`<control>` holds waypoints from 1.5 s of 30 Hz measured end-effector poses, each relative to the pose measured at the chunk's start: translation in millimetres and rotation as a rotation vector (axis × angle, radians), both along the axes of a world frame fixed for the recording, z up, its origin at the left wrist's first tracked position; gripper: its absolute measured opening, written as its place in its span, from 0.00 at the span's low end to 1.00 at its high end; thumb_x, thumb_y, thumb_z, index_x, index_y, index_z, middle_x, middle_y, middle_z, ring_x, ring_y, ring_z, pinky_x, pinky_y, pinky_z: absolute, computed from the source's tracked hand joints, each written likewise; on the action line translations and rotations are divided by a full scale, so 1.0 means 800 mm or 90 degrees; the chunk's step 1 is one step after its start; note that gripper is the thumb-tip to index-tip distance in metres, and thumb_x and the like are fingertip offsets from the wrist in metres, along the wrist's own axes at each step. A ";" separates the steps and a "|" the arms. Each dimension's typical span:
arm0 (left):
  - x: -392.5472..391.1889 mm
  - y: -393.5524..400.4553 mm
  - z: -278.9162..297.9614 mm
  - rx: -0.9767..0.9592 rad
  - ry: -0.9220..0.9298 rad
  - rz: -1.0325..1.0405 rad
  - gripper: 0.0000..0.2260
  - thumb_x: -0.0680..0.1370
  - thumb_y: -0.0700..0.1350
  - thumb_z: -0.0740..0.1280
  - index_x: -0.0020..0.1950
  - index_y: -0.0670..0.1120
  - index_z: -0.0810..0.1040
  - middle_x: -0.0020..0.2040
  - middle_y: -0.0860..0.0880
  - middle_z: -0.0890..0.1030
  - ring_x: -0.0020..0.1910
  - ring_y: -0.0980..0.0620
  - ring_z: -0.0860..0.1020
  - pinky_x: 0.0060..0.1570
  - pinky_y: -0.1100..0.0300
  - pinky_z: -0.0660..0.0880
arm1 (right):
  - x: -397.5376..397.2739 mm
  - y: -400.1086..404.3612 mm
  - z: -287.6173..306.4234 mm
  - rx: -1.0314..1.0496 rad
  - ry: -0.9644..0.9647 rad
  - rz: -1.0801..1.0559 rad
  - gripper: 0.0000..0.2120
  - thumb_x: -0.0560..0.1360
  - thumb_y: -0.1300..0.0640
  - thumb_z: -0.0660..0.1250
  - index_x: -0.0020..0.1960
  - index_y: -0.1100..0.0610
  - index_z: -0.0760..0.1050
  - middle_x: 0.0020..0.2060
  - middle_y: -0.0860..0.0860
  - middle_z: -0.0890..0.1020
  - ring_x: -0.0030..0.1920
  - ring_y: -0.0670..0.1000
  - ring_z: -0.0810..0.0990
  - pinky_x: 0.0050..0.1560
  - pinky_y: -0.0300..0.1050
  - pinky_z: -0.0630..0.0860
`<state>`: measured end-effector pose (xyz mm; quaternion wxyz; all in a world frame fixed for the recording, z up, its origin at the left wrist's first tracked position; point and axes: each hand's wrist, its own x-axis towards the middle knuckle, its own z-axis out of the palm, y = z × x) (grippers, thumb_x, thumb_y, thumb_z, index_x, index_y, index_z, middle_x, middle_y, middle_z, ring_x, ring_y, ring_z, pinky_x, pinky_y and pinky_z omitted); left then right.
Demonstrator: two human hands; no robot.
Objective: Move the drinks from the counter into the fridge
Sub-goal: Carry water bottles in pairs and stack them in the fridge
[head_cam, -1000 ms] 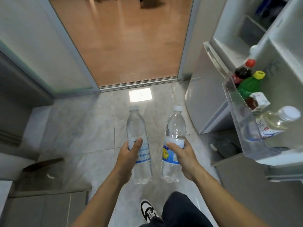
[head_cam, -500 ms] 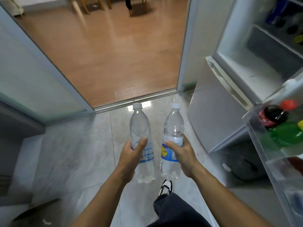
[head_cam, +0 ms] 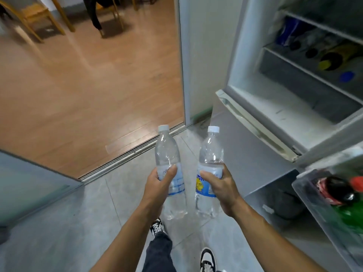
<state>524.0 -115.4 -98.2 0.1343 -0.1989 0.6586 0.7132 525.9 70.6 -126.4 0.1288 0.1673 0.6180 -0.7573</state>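
Two clear plastic water bottles with white caps stand upright in front of me over the tiled floor. My left hand (head_cam: 159, 185) grips the left water bottle (head_cam: 168, 154) round its blue-printed label. My right hand (head_cam: 220, 185) grips the right water bottle (head_cam: 211, 152) round its blue and yellow label. To the right the fridge (head_cam: 294, 107) stands open, with a bare white lower shelf and several bottles lying on the upper shelves. The fridge door rack (head_cam: 306, 195) at the right edge holds a dark cola bottle (head_cam: 337, 191) and a green bottle (head_cam: 351, 214).
A sliding-door track (head_cam: 125, 156) crosses the floor ahead, with a wooden floor and wooden chairs (head_cam: 35, 16) beyond it. A glass door panel (head_cam: 29, 181) is at the left. The closed lower fridge door (head_cam: 247, 154) is just right of the bottles. My shoes show below.
The view has lifted and turned toward the fridge, so its inner shelves now show. Both hands still hold their bottles, carried a little nearer the fridge.
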 end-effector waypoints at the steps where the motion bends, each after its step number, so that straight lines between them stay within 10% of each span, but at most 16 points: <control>1: -0.021 0.000 -0.002 0.006 -0.003 -0.012 0.20 0.72 0.54 0.70 0.57 0.42 0.79 0.47 0.41 0.86 0.45 0.42 0.85 0.40 0.53 0.82 | -0.013 -0.001 -0.001 0.005 -0.003 -0.026 0.27 0.60 0.45 0.77 0.57 0.49 0.76 0.48 0.52 0.85 0.47 0.54 0.86 0.44 0.47 0.83; 6: -0.134 -0.003 -0.003 0.028 0.000 -0.117 0.13 0.78 0.51 0.70 0.58 0.44 0.79 0.49 0.41 0.86 0.48 0.40 0.85 0.51 0.43 0.81 | -0.080 -0.010 0.013 0.025 -0.002 -0.172 0.26 0.58 0.45 0.78 0.54 0.46 0.76 0.43 0.48 0.86 0.43 0.51 0.87 0.39 0.41 0.81; 21: -0.329 0.052 0.026 0.051 0.057 -0.403 0.08 0.76 0.52 0.72 0.53 0.52 0.81 0.46 0.50 0.86 0.45 0.50 0.85 0.40 0.57 0.81 | -0.181 -0.004 0.055 0.052 0.033 -0.457 0.16 0.71 0.58 0.76 0.54 0.46 0.77 0.44 0.48 0.87 0.43 0.49 0.87 0.37 0.38 0.80; 45: -0.574 0.397 0.228 0.054 0.434 -0.489 0.14 0.72 0.49 0.77 0.54 0.49 0.79 0.46 0.54 0.85 0.43 0.59 0.84 0.42 0.65 0.80 | -0.417 0.317 0.272 0.309 0.319 -0.760 0.26 0.60 0.44 0.80 0.55 0.47 0.76 0.45 0.40 0.86 0.46 0.41 0.85 0.43 0.35 0.80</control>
